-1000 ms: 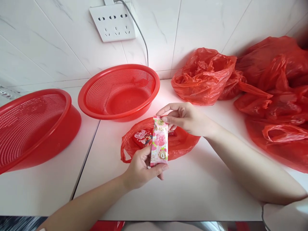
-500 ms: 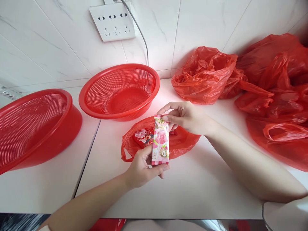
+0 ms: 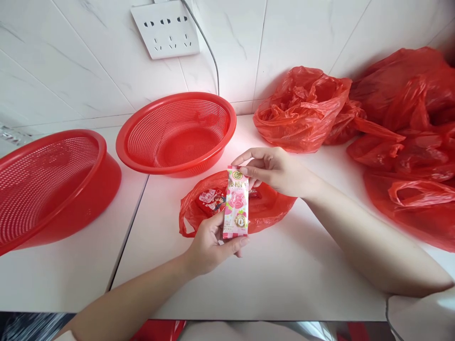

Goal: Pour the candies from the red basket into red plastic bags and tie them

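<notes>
Pink snack packet (image 3: 236,202) pinched at both ends.
I grip bottom with left hand (image 3: 209,244), top with right hand (image 3: 275,171), above small red bag (image 3: 270,208).

White counter (image 3: 284,274), two slabs, seam (image 3: 126,232) running away from me on my left. Left slab: red mesh basket (image 3: 88,199), upright, partly out of view. Second red mesh basket (image 3: 149,137) sits at the back across the seam, near the wall. Right slab, in front of me: flat red bag (image 3: 270,208), lying open, printed packet (image 3: 211,200) inside. Back right: crumpled red bag (image 3: 302,113), touching a heap of bigger red bags (image 3: 408,156) that runs to the right edge.
</notes>
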`<state>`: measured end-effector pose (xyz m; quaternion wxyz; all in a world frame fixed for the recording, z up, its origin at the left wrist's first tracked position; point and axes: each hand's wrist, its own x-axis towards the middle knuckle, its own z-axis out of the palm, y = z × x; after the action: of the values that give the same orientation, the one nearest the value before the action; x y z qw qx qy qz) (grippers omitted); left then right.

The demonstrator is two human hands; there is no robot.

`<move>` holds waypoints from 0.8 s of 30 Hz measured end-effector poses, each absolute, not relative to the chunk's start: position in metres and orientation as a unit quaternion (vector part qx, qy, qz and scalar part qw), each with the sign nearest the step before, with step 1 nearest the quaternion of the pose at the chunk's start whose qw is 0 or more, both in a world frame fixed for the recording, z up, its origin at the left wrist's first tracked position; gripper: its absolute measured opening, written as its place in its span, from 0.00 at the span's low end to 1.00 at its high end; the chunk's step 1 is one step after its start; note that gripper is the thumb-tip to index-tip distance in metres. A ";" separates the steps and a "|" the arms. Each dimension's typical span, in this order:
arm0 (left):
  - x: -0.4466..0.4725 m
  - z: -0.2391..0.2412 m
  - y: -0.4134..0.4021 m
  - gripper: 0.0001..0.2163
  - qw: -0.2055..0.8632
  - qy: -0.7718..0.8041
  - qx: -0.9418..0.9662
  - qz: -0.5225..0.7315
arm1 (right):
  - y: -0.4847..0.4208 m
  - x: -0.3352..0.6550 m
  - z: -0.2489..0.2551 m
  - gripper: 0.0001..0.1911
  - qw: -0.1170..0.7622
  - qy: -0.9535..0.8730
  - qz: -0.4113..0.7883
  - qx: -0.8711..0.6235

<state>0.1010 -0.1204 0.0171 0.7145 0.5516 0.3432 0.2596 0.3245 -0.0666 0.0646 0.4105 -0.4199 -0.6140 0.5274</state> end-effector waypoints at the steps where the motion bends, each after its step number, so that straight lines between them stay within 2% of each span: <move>1: 0.100 0.017 -0.120 0.09 0.715 0.342 0.553 0.256 | -0.066 0.326 0.065 0.12 0.415 -0.619 0.515 -0.424; 7: 0.096 0.014 -0.116 0.19 0.731 0.316 0.566 0.212 | -0.067 0.337 0.074 0.14 0.461 -0.626 0.431 -0.458; 16: 0.095 0.013 -0.118 0.20 0.721 0.332 0.573 0.202 | -0.069 0.337 0.076 0.13 0.454 -0.645 0.401 -0.465; 24: 0.093 0.011 -0.119 0.18 0.617 0.319 0.684 0.221 | -0.071 0.338 0.080 0.12 0.465 -0.633 0.413 -0.461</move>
<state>0.0931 -0.1193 0.0107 0.6170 0.6845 0.3191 0.2214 0.3379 -0.0714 0.0805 0.4650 -0.4613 -0.6328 0.4130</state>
